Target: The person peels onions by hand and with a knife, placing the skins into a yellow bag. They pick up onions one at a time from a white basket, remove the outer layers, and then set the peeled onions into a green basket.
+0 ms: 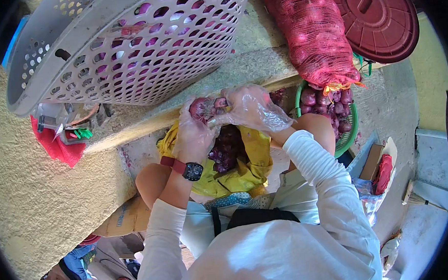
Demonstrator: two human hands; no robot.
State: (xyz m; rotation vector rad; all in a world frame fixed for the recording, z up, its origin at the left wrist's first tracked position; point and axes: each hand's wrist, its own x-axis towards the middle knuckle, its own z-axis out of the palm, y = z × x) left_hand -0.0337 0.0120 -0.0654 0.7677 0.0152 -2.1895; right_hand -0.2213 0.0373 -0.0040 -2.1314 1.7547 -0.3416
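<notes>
My left hand [197, 131], in a clear plastic glove and with a dark watch at the wrist, is closed around a red onion [201, 109]. Also gloved, my right hand [253, 107] meets it from the right, its fingers closed on a small object at the onion's side that I cannot make out. Below both hands a yellow sack [256, 156] lies open between the knees, with dark red onions [226, 149] inside.
A grey perforated basket [177, 45] of onions leans above the hands on a ledge [260, 66]. Right of it lie a red net bag [315, 32] of onions and a maroon lid [372, 13]. A green basket [355, 127] holds more onions.
</notes>
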